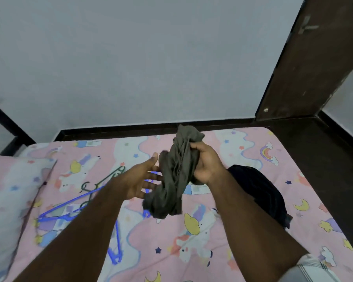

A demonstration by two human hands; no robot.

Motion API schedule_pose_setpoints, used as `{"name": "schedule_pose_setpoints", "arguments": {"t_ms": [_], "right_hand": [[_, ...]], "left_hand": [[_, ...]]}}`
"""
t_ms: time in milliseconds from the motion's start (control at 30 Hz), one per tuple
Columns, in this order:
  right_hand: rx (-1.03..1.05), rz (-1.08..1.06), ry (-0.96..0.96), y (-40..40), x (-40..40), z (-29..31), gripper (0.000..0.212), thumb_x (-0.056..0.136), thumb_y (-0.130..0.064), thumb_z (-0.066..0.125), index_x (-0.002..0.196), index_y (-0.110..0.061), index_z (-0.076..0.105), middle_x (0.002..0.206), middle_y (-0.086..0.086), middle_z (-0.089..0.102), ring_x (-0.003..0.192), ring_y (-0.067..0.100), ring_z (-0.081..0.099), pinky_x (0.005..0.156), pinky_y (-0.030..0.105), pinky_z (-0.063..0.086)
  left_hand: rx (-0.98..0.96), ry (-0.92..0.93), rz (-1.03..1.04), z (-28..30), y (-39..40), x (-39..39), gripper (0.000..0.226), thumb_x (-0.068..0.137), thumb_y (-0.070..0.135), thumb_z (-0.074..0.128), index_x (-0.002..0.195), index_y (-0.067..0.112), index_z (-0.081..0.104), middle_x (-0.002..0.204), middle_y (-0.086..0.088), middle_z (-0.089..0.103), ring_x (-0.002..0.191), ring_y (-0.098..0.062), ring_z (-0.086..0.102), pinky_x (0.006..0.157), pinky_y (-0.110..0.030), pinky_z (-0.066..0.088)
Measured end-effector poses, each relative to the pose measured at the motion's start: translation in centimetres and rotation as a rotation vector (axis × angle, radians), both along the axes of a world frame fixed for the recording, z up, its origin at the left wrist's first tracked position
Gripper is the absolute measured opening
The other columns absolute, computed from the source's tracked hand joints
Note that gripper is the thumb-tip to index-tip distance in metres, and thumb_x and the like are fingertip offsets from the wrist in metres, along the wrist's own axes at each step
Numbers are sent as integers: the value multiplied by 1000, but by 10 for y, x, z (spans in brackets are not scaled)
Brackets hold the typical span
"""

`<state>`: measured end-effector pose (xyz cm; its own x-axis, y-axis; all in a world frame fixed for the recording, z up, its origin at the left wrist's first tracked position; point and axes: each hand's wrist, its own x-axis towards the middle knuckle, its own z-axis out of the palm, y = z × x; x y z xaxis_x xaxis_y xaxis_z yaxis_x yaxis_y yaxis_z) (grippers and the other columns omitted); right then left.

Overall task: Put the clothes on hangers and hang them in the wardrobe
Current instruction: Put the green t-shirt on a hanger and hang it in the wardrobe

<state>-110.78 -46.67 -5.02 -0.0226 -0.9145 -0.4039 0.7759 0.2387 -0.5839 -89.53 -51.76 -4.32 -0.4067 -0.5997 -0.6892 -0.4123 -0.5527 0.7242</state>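
Observation:
My right hand [205, 163] grips a bunched olive-grey garment [174, 174] and holds it up above the bed. My left hand [143, 178] is spread flat beside it, palm up, its fingertips at the cloth's left side. A dark navy garment [261, 192] lies crumpled on the sheet to the right, partly behind my right forearm. Blue hangers [57, 215] and a dark green hanger [102, 180] lie on the sheet at the left, partly hidden under my left arm.
The bed carries a pink unicorn-print sheet [243, 231], with a matching pillow [12, 200] at the left. A grey wall rises behind it. A dark brown wooden panel [306, 68] stands at the back right, next to the dark bed frame.

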Motion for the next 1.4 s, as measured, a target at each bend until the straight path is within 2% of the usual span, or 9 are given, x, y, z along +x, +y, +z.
{"name": "schedule_pose_setpoints", "arguments": {"t_ms": [167,300,367,600,700,933,1167,1267,1400], "right_hand": [[-194,180,344,14,33,21,36,88,11,41,108,0,67,102,14,71,95,27,67,92,40,53],[-155,309,696,30,42,25,32,87,21,42,86,1,67,81,7,70,78,21,65,70,26,55],[-112,345,778,37,43,24,37,84,22,45,76,-4,69,71,4,68,69,19,61,60,22,50],[40,82,677,36,29,21,11,93,-14,65,104,-17,67,105,5,71,102,23,65,93,41,53],[38,82,741,32,28,25,42,91,-27,73,130,-26,57,124,1,65,113,17,63,97,39,52],[-114,228,664,22,32,42,73,79,6,57,143,-29,46,139,-10,53,109,8,58,81,30,49],[-48,285,1047,13,39,33,47,76,-1,76,121,-11,65,105,10,74,100,24,69,94,43,53],[-46,91,932,14,30,35,12,83,-2,74,93,1,68,89,15,72,87,27,66,88,46,56],[-119,-3,848,13,22,54,17,90,-8,69,80,-13,56,85,10,59,80,20,58,67,35,56]], "left_hand": [[71,218,115,9,3,2,75,83,84,44,113,22,73,112,-2,74,104,-23,66,84,-42,53],[133,567,53,31,10,-21,33,108,31,39,85,9,47,82,-9,48,74,-17,47,67,-28,51],[100,486,44,24,10,-24,25,105,13,41,83,10,52,79,-9,48,72,-17,48,69,-28,48],[-129,457,147,19,3,-20,37,101,28,52,124,3,66,120,-18,70,106,-31,67,92,-41,53],[-133,546,166,23,-4,-14,40,95,23,49,125,4,67,125,-16,69,116,-32,64,103,-44,48],[-116,598,151,44,-5,-2,32,92,21,45,98,3,72,102,-19,70,87,-30,67,80,-37,53],[-156,602,204,67,-11,12,39,73,21,68,108,4,70,104,-16,71,93,-29,67,91,-39,52],[-171,616,313,72,-19,28,35,74,16,67,106,5,69,105,-15,68,94,-28,66,95,-39,51],[-305,587,407,70,-24,42,9,88,6,62,94,11,66,90,-10,68,80,-23,67,80,-34,56]]}}
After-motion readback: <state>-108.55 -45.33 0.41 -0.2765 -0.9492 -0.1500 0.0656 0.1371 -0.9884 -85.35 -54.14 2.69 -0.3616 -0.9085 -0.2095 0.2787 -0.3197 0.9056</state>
